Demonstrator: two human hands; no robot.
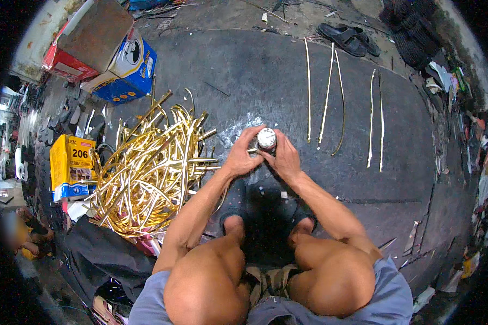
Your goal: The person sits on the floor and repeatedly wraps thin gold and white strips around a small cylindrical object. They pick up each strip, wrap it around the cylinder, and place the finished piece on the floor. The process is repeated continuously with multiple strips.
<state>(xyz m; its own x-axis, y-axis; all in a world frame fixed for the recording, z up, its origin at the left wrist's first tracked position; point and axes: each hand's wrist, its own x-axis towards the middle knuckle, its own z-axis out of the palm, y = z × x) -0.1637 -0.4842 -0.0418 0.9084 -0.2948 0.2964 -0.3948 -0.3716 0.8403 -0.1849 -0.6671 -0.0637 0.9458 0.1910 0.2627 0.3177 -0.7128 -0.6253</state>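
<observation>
Between my hands is a small round dark can with a whitish, smeared top, seen from above. My left hand closes on the can's left side, its forefinger reaching the rim. A short pale piece shows by the left fingers; I cannot tell what it is. From the other side my right hand wraps the can, its thumb pointing toward the left thumb. Left of my hands lies a large tangled heap of shiny gold strips. Several separate gold strips lie lengthwise on the dark mat to the right.
The dark mat spreads in front of my feet. A yellow and blue tin stands beside the heap, with an open cardboard box farther back. Black sandals lie at the far right. Scraps line the right edge, and black cloth lies near left.
</observation>
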